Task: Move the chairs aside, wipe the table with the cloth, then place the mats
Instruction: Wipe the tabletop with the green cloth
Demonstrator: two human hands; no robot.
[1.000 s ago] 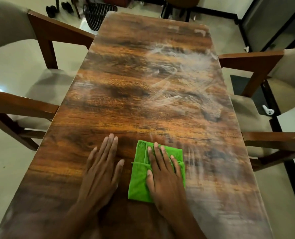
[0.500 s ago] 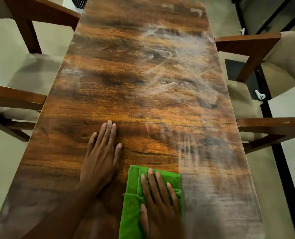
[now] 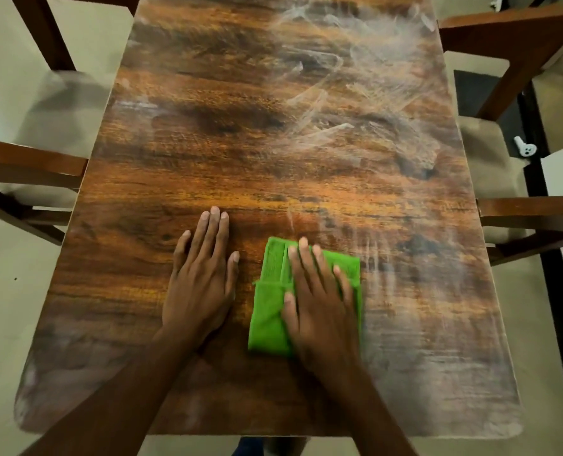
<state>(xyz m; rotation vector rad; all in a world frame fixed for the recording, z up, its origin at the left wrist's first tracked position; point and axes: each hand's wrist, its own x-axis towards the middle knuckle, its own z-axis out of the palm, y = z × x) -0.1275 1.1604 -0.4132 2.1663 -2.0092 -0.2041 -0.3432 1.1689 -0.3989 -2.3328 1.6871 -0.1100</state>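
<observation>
Wooden desk (image 3: pixel 207 153), streaked with whitish smears across right and far areas. Wooden chairs: left chair (image 3: pixel 27 159) and right chair (image 3: pixel 520 212), both just beside the desk edges. Small white object (image 3: pixel 524 148) on floor at right. Left hand (image 3: pixel 201 274) flat on desk, fingers straight and together, holding nothing. Right hand (image 3: pixel 319 297) flat, pressing folded green cloth (image 3: pixel 270 301) onto near-centre of desk. Versus 0.5 s earlier: cloth and right hand shifted farther from near edge.
</observation>
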